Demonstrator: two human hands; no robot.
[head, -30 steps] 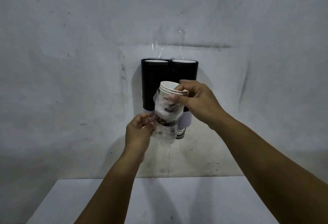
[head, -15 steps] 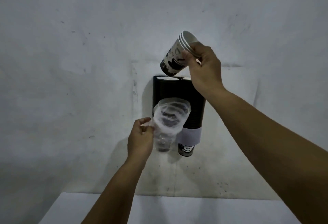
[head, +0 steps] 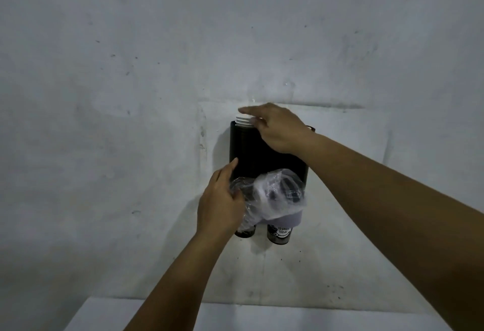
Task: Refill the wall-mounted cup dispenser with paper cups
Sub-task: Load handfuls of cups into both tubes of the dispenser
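Head view: cups (head: 245, 121) now sunk into dispenser (head: 251, 152) left tube, rims just proud, no longer held tilted above. Right hand (head: 277, 127) flat, pressing them down. Left hand (head: 220, 199) clutching emptied bag (head: 275, 194). Refill seemingly nearly done.

Cup stack (head: 245, 121) in dispenser's (head: 251, 152) left tube; plastic sleeve (head: 272, 199) before its lower part.

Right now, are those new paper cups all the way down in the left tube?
Not fully. The white rims of the paper cups stick up above the black dispenser, with the right hand resting flat on them.
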